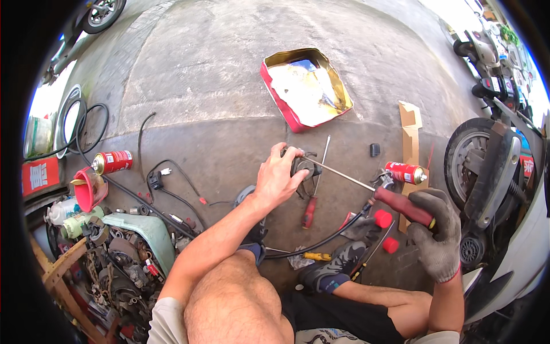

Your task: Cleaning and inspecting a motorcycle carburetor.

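Note:
My bare left hand (277, 176) is closed around a small dark metal part (302, 167) with a round body, perhaps a carburetor, held above the floor. In my right hand (438, 235), which wears a grey work glove, is a long screwdriver (404, 205) with a red handle. Its shaft slants up and left, and the tip meets or nearly meets the metal part; exact contact is too small to tell. Beneath the part, a second red-handled screwdriver (309, 213) lies on the concrete. A loose grey glove (366, 228) rests left of my right hand.
Ahead stands a red square tin (281, 109) lined with stained paper. Red spray cans (405, 172) (116, 161) lie right and left. Red caps (382, 218), a black hose (309, 250) and a yellow-handled tool (317, 256) surround my feet. A parts-filled green bin (150, 232) is left; a scooter wheel (467, 160), right.

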`<state>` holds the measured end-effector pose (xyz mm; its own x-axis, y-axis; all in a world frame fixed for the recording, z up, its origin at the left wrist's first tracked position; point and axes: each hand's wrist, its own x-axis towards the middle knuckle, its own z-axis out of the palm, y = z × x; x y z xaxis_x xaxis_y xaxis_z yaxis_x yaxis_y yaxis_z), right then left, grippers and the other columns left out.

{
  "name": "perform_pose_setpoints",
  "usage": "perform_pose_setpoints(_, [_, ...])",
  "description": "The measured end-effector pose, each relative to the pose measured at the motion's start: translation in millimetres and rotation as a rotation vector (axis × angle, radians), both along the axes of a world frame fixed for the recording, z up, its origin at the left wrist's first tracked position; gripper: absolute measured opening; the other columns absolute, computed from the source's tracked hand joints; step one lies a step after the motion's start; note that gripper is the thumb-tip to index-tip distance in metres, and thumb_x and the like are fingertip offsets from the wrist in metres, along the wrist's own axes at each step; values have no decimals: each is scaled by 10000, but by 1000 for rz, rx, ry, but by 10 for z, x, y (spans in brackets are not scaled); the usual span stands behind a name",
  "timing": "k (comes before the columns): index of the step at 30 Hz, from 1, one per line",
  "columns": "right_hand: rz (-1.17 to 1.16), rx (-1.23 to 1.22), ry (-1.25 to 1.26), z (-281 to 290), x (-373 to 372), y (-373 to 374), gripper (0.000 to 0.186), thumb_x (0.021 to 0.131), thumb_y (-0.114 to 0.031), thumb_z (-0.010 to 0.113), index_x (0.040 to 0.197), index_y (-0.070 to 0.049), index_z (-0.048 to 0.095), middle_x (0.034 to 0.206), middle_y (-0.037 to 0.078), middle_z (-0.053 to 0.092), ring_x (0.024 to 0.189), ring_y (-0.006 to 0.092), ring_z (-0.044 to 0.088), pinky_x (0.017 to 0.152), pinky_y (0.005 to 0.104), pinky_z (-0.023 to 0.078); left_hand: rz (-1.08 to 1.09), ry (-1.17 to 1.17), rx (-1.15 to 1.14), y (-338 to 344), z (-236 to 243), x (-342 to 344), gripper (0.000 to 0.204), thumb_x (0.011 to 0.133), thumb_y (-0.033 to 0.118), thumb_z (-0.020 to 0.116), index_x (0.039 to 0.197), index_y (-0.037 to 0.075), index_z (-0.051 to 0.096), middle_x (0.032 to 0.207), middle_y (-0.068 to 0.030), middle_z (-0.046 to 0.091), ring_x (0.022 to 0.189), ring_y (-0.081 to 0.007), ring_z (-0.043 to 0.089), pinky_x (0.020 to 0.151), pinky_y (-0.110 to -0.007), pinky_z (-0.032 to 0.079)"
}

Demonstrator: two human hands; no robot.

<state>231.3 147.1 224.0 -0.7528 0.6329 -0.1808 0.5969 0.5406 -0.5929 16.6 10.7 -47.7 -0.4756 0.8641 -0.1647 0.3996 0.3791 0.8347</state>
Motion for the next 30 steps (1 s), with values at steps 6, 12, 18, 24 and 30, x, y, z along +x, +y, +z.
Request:
perform_pose_setpoints(6, [-91,-26,54,-12,-120,-51,404,804,5,670,1208,2,656,1149,174,689,1028,307,693,906,378,543,-6,12,-27,-8,1,4,457,862,275,778,1258,134,597,1427,-241,464,1165,-460,612,966,-500,528])
perform_pose_setpoints(12, [-209,-181,-83,31,-79,-7,403,817,1,625,1219,13,645,1138,184,695,1021,306,700,909,373,544,-4,46,-14,-14,-22,2,470,863,277,780,1267,133,588,1426,-243,464,1167,-463,611,965,-500,531])
perform_pose_setpoints(18, [-65,-50,-159,51,-29,13,407,809,18,656,1215,13,645,1129,208,690,1023,335,702,898,384,542,-3,33,-10,-15,-26,2,475,862,273,778,1274,137,582,1428,-243,462,1157,-462,615,958,-502,532])
perform_pose_setpoints(24, [34,89,-67,-10,-24,-9,344,897,-65,629,1232,10,644,1029,141,695,911,236,690,855,337,535,1,7,-8,-12,-39,2,475,863,268,775,1275,138,580,1423,-246,459,1149,-464,616,953,-498,533])
perform_pose_setpoints(30, [158,93,20,3,-66,23,402,846,-14,689,1243,14,628,1112,196,700,999,342,704,901,385,537,-3,11,-4,-2,-39,3,481,860,266,777,1281,141,580,1427,-240,459,1158,-461,613,954,-494,532])
